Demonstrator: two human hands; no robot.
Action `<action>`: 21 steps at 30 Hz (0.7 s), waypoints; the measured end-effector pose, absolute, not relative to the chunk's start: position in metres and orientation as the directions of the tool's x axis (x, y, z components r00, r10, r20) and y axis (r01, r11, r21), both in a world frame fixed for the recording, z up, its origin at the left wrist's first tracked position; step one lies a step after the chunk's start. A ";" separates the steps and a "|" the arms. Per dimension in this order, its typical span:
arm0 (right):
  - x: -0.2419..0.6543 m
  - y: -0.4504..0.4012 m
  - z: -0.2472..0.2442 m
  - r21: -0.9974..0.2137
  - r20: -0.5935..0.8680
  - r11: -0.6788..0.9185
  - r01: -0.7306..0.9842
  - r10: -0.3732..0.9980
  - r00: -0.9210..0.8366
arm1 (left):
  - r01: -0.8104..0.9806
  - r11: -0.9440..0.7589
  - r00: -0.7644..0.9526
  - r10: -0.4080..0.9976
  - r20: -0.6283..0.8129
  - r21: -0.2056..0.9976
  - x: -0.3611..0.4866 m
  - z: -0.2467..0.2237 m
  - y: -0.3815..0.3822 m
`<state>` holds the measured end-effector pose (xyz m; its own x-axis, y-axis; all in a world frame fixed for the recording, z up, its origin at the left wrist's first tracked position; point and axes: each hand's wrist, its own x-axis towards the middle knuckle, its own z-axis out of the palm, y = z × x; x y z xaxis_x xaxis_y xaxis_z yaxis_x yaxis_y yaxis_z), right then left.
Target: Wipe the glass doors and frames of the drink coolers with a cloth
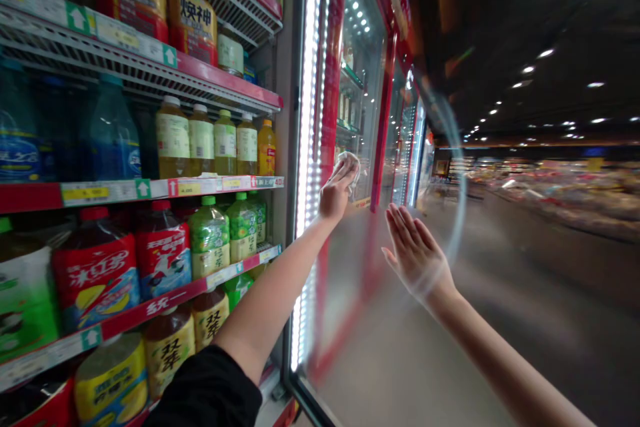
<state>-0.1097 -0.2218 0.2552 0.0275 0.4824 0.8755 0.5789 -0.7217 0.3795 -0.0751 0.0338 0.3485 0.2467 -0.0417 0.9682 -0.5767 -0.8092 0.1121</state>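
My left hand (336,195) presses a crumpled whitish cloth (353,169) against the glass door (345,260) of a drinks cooler, near the red strip and the bright LED edge. To its right and a bit lower, my right hand (416,247) is raised with its fingers stretched out and nothing in it. The right palm faces the glass; whether it touches cannot be made out. Both arms reach forward, the left one in a black sleeve.
Cooler shelves (170,300) on the left hold several rows of bottled drinks with price labels. More red-framed cooler doors (395,127) run ahead. A blurred display of goods (570,193) stands to the right across the grey floor (500,320).
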 end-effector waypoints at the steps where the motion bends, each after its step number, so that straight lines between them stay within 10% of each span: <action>1: -0.110 -0.222 0.255 0.377 0.877 -0.718 0.585 0.480 0.025 | -0.576 -0.807 0.249 -0.024 0.968 0.128 -0.073 0.357 0.038; 9: -0.111 -0.225 0.258 0.409 0.859 -0.705 0.579 0.511 0.015 | -0.476 -0.785 0.322 0.265 0.909 0.397 -0.085 0.355 0.095; 21: -0.111 -0.229 0.260 0.443 0.837 -0.682 0.582 0.548 0.005 | -0.379 -0.832 0.338 0.284 0.897 0.406 -0.088 0.418 0.090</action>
<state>-0.1114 -0.2292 0.2604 0.0050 0.5478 0.8366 0.5823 -0.6817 0.4429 -0.0882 0.0896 0.4182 0.3378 0.2838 0.8974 -0.3790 -0.8317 0.4056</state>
